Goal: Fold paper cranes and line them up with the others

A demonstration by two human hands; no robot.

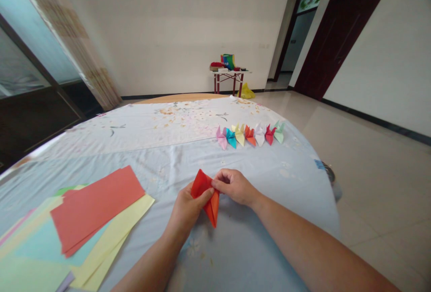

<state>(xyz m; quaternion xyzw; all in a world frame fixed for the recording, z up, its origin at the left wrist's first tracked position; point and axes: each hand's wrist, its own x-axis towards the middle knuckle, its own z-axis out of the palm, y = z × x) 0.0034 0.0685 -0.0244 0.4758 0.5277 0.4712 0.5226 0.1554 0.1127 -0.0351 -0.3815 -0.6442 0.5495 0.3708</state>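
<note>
A partly folded red-orange paper piece is held just above the cloth-covered round table. My left hand pinches its left side with thumb and fingers. My right hand is closed on its upper right corner. The paper's pointed tip hangs down toward me. Beyond my hands, a row of several finished folded paper figures in pink, blue, yellow, orange, white, red and green stands on the cloth.
A stack of coloured paper sheets, red on top of yellow, blue and green, lies at the left near edge. The table's right edge drops to a tiled floor. A small far table holds colourful items by the wall.
</note>
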